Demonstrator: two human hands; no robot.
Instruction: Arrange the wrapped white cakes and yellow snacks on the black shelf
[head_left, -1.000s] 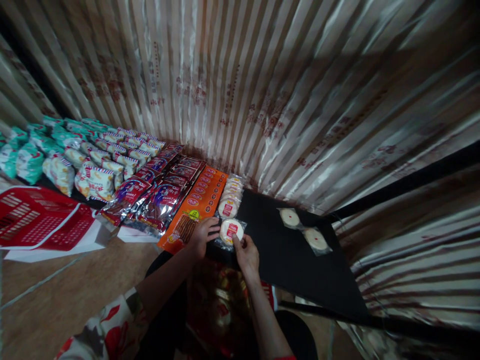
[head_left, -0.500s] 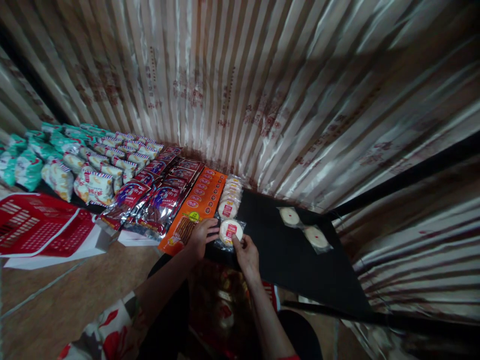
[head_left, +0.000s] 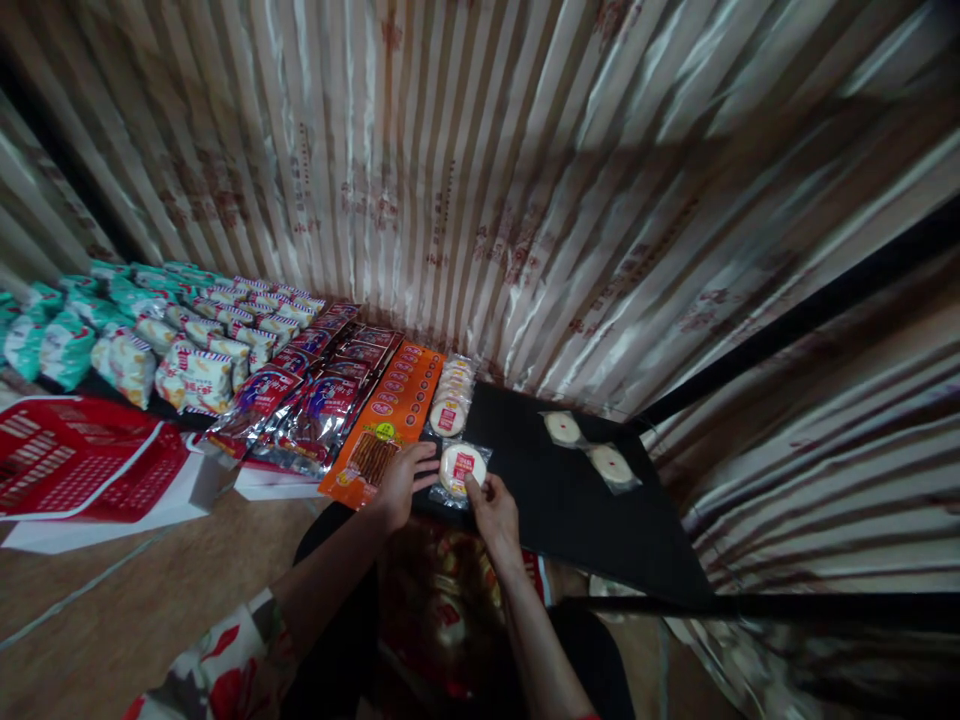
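At the lower middle of the frame, on the near edge of a black table, a round white cake in a clear wrapper lies flat with its red label facing up; being round, it shows no long axis, and it sits at the near end of a row of like cakes that runs away toward the striped curtain. The left hand rests on the table just left of the cake, its fingers spread flat and loosely open, the tips touching the wrapper's left edge and overlapping the corner of an orange packet. The right hand comes up from below, its fingers drawn close together and pinching the wrapper's near edge. Two more wrapped cakes lie apart to the right on the table. Left of the orange packet lie rows of dark red snack bags, then white and green bags. A red basket sits at the left edge; I cannot tell what is in it.
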